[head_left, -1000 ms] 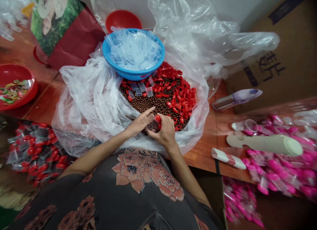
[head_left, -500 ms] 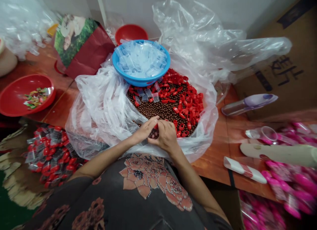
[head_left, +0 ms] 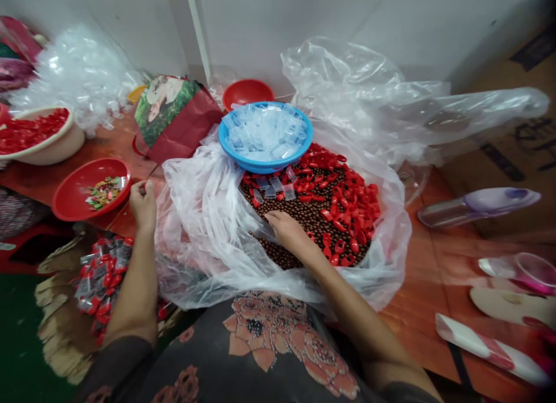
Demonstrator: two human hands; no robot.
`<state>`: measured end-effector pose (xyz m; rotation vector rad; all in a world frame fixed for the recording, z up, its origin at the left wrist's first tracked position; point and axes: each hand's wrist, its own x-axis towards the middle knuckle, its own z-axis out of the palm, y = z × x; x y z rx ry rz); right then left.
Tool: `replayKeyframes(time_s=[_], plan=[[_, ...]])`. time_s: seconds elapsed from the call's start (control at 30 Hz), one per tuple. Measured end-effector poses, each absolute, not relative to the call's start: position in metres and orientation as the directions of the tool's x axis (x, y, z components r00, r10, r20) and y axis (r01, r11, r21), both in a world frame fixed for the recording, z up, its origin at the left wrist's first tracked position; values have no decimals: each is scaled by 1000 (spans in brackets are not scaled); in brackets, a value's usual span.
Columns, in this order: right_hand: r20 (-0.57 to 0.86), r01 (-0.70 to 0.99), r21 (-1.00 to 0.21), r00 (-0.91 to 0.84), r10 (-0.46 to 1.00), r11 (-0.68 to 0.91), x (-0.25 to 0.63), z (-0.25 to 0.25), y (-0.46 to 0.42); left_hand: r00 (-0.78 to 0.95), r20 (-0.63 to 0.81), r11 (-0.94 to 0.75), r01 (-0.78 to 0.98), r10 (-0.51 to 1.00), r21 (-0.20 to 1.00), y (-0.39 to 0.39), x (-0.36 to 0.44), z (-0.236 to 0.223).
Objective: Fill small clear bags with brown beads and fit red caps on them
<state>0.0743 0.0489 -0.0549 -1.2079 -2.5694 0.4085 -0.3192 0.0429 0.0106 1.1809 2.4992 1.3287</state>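
Observation:
My left hand (head_left: 143, 205) is raised beside the shallow red bowl (head_left: 65, 197), its fingers closed on a small red plastic piece that shows at the fingertips. The bowl holds a small heap of colourful printed bits (head_left: 104, 193). Above a mass of brown balls (head_left: 289, 209) in an opened clear plastic bag (head_left: 197, 218), my right hand (head_left: 289, 232) is held low with its fingers stretched out and nothing visible in them. Red plastic pieces (head_left: 356, 203) lie over the balls at the right. Several clear plastic sleeves (head_left: 275, 184) lie near the blue basin (head_left: 266, 162).
Finished-looking red and clear pieces (head_left: 104, 275) are heaped at lower left. A cream basin (head_left: 56, 148) of red pieces, a dark red paper bag (head_left: 186, 125) and another red bowl (head_left: 247, 93) stand behind. A cardboard box (head_left: 499, 154) and a purple-topped tube (head_left: 482, 205) are at right.
My hands were together over the balls; now they are apart. The left has moved left to the red bowl with the red piece. The view has swung left.

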Motion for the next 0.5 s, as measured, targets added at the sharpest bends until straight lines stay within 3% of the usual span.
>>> replayKeyframes(time_s=[0.1,0.2,0.27,0.4,0.43,0.5], plan=[[167,676,-318,-650,741,665,51,-60,71,-704,186,485,631,685,605,58,-357,-15],[129,661,-239,-705,698,711,32,-58,85,-605,59,477,681,794,556,72,-364,-31],[79,683,-207,-702,708,701,30,-56,88,-551,50,445,722,833,530,80,-361,-29],[41,750,-182,-640,767,636,51,-55,80,-534,485,258,811,692,524,90,-330,0],[31,768,-178,-620,784,615,60,-56,77,-474,574,165,846,668,506,90,-313,9],[14,802,-174,-579,816,572,78,-56,69,-239,622,-79,895,746,440,90,-267,21]])
